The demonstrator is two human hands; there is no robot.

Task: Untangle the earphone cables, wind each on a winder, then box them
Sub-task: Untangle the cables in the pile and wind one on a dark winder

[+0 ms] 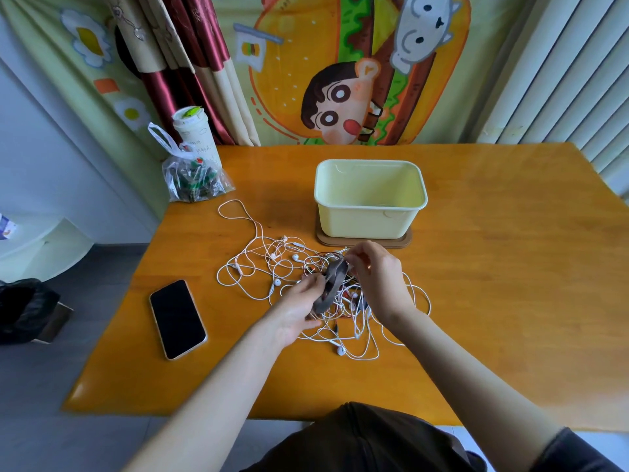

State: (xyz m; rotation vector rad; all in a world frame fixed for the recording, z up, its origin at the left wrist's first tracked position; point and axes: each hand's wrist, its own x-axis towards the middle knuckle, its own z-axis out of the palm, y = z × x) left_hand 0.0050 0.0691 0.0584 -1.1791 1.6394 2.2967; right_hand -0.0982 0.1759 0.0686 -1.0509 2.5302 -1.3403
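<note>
Left hand (297, 310) grips the grey winder (332, 284) steady just in front of the box (371, 212) so our right hand (377, 274), pinching a strand of the cable tangle (269, 267), can start wrapping, we reckon.

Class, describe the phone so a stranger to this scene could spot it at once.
Find the orange table. Near its left edge, left of the white cable tangle, lies the phone. It is the only flat, dark, glossy slab there.
</note>
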